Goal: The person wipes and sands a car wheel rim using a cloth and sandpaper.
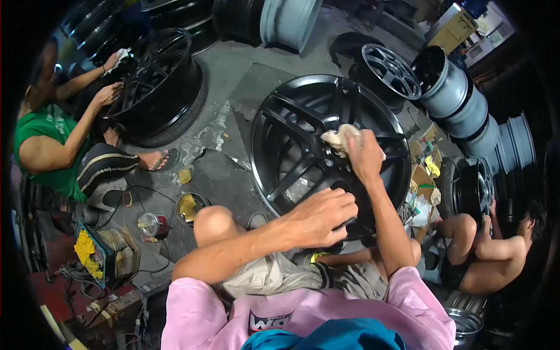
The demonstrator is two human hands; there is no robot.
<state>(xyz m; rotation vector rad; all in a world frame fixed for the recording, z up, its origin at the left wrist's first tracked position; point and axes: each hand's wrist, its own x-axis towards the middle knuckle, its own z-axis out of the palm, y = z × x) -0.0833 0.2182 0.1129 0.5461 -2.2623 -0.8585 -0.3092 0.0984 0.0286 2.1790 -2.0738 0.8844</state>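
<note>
A large dark alloy wheel rim [297, 137] with several spokes lies tilted in front of my knees. My right hand [365, 156] is closed on a cream-coloured cloth [340, 139], which touches the rim near its hub. Over the lower part of the same rim is my left hand [325, 219], its fingers curled inward. Something dark shows under those fingers, but I cannot make out what they hold.
On the left a person in a green shirt [49, 151] handles another black rim [154, 87] with a white cloth. A second person [496, 256] crouches at right. Stacked grey rims [458, 90], an open can [189, 207], a jar [153, 224] and a litter-filled box [421, 178] stand around.
</note>
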